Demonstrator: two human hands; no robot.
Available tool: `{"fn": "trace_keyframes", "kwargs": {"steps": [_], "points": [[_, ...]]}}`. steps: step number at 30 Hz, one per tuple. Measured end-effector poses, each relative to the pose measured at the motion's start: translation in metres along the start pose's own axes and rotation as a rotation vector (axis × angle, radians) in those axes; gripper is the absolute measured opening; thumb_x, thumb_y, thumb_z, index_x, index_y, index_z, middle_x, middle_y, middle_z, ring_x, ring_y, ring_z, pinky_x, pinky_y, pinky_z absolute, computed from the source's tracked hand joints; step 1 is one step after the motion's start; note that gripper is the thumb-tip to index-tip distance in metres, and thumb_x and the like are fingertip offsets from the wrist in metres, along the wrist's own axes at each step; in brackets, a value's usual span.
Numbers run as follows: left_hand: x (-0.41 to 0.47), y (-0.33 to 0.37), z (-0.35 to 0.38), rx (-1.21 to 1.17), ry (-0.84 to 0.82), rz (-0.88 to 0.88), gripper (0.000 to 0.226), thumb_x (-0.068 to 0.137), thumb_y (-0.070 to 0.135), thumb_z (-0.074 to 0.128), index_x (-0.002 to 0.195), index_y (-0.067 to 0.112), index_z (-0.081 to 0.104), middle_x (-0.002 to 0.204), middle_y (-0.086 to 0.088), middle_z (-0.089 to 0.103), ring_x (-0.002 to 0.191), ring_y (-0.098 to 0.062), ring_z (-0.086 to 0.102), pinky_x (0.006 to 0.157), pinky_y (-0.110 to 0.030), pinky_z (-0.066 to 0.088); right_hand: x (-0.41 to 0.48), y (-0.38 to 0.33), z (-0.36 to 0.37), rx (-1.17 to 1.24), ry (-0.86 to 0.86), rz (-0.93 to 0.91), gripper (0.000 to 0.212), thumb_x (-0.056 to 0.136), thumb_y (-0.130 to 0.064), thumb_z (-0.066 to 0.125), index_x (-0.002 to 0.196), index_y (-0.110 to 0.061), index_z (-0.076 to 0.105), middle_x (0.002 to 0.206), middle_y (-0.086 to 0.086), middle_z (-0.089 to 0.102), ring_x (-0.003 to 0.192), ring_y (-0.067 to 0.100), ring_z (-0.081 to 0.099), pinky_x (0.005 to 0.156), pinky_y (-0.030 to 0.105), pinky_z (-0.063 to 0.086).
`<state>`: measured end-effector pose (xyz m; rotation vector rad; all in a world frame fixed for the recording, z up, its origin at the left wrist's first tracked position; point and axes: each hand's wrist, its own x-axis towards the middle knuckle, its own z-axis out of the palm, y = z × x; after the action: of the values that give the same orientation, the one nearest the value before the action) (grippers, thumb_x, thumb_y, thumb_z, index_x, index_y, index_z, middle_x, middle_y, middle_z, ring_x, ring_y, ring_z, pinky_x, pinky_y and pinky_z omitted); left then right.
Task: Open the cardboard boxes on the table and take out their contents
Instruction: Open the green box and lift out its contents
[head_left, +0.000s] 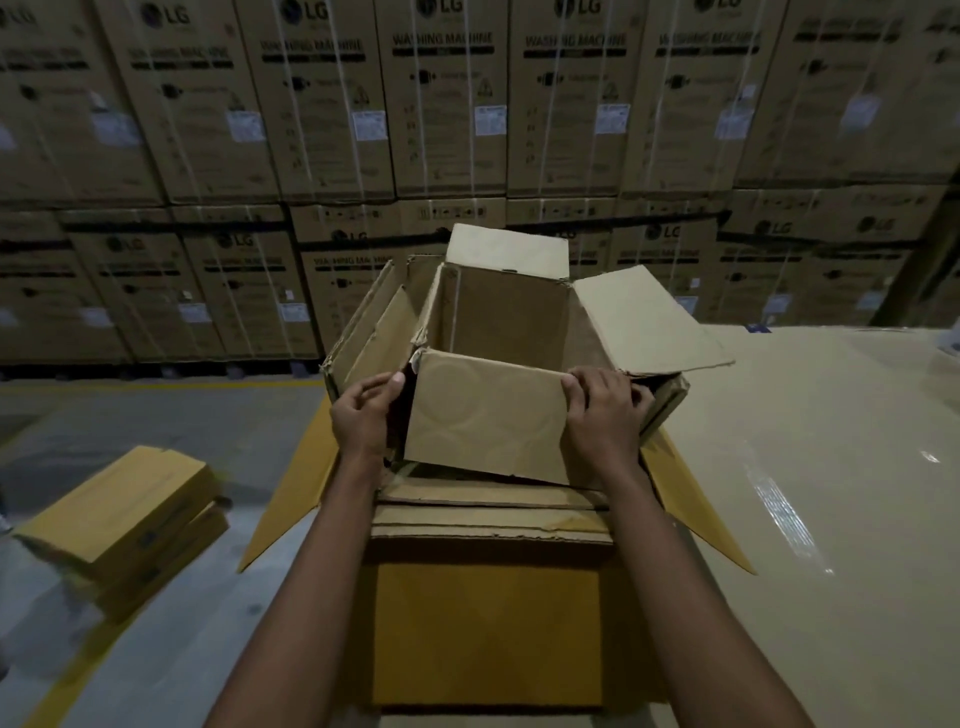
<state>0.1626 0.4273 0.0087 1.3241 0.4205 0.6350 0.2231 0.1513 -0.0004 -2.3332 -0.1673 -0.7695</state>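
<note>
An open inner cardboard box (506, 312) sits raised inside a larger yellow-brown outer box (485, 629) whose flaps are spread wide. The inner box's far and right flaps stand open, and its inside looks empty from here. Its near flap (485, 415), marked with faint circular dents, hangs toward me. My left hand (363, 415) grips the flap's left edge, fingers curled round it. My right hand (602, 415) grips its right edge, thumb on top. Loose corrugated sheets (491, 512) lie below the flap.
A glossy beige table surface (821, 493) stretches to the right. Two stacked yellow boxes (124, 525) lie at the left on the grey floor. A wall of stacked washing-machine cartons (441, 114) fills the background.
</note>
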Motion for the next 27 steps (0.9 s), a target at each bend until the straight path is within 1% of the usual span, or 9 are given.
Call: {"fn": "trace_keyframes", "kwargs": {"steps": [4,6,10,13,15,18,20,24,27], "points": [[-0.007,0.007,0.000,0.078,0.086,0.283,0.014,0.087,0.012,0.077,0.099,0.005,0.077,0.082,-0.006,0.070,0.071,-0.004,0.065,0.069,-0.023,0.055,0.002,0.003,0.000,0.030,-0.047,0.100,0.021,0.108,-0.029,0.044,0.112,-0.021,0.063,0.124,0.003,0.060,0.124,0.026,0.043,0.103,0.063,0.037],[-0.004,0.013,-0.002,0.064,0.119,0.373,0.007,0.089,0.005,0.072,0.095,0.006,0.076,0.079,-0.017,0.065,0.066,-0.001,0.060,0.066,-0.019,0.050,0.001,0.004,0.000,0.042,-0.050,0.090,0.019,0.107,-0.025,0.045,0.111,-0.018,0.062,0.124,0.008,0.060,0.123,0.029,0.043,0.098,0.063,0.042],[0.012,0.022,-0.001,0.069,0.169,0.478,0.012,0.082,0.012,0.069,0.085,0.022,0.073,0.098,-0.030,0.067,0.088,-0.042,0.066,0.082,-0.028,0.053,0.001,0.005,0.002,0.014,-0.051,0.091,0.018,0.107,-0.024,0.047,0.112,-0.017,0.062,0.126,0.009,0.058,0.125,0.030,0.043,0.101,0.059,0.040],[0.019,0.039,0.001,0.076,0.144,0.591,0.023,0.082,0.003,0.066,0.084,0.026,0.070,0.107,-0.022,0.067,0.120,-0.035,0.064,0.104,-0.040,0.053,0.000,0.007,0.003,0.018,-0.054,0.044,0.017,0.106,-0.021,0.049,0.112,-0.015,0.063,0.124,0.011,0.059,0.124,0.032,0.044,0.101,0.056,0.039],[0.024,0.051,0.001,0.146,0.098,0.721,0.017,0.085,-0.002,0.065,0.087,0.015,0.070,0.114,-0.012,0.064,0.135,-0.024,0.056,0.109,-0.045,0.049,-0.002,0.008,0.004,0.017,-0.064,0.006,0.019,0.107,-0.024,0.049,0.114,-0.016,0.064,0.122,0.008,0.060,0.122,0.030,0.045,0.101,0.053,0.038],[0.026,0.062,0.000,0.409,0.066,0.921,0.011,0.084,-0.002,0.066,0.089,0.004,0.073,0.120,-0.013,0.062,0.140,-0.028,0.049,0.118,-0.034,0.039,-0.006,0.007,0.006,0.066,-0.046,-0.059,0.020,0.107,-0.032,0.050,0.115,-0.022,0.065,0.120,0.000,0.060,0.120,0.022,0.046,0.099,0.047,0.037],[0.016,0.060,0.001,0.589,0.127,0.881,0.012,0.083,0.002,0.066,0.091,0.006,0.074,0.126,-0.017,0.061,0.143,-0.033,0.042,0.119,-0.018,0.028,-0.008,0.007,0.004,0.092,0.034,-0.073,0.020,0.104,-0.034,0.056,0.116,-0.021,0.065,0.121,0.001,0.058,0.119,0.020,0.044,0.099,0.042,0.041],[-0.026,0.036,0.002,0.730,0.360,0.579,0.018,0.083,0.015,0.065,0.098,0.014,0.075,0.122,-0.013,0.059,0.131,-0.038,0.043,0.106,-0.044,0.038,-0.013,0.009,-0.003,0.027,0.213,0.021,0.026,0.099,-0.035,0.065,0.117,-0.016,0.063,0.125,0.009,0.053,0.115,0.027,0.047,0.088,0.040,0.051],[-0.056,0.023,0.008,0.820,0.187,0.247,0.035,0.090,0.032,0.065,0.122,0.020,0.063,0.126,-0.012,0.056,0.122,-0.036,0.049,0.103,-0.047,0.040,-0.016,0.006,-0.002,0.077,0.181,0.082,0.025,0.102,-0.034,0.061,0.115,-0.013,0.062,0.125,0.011,0.050,0.102,0.019,0.050,0.079,0.035,0.053]]}}
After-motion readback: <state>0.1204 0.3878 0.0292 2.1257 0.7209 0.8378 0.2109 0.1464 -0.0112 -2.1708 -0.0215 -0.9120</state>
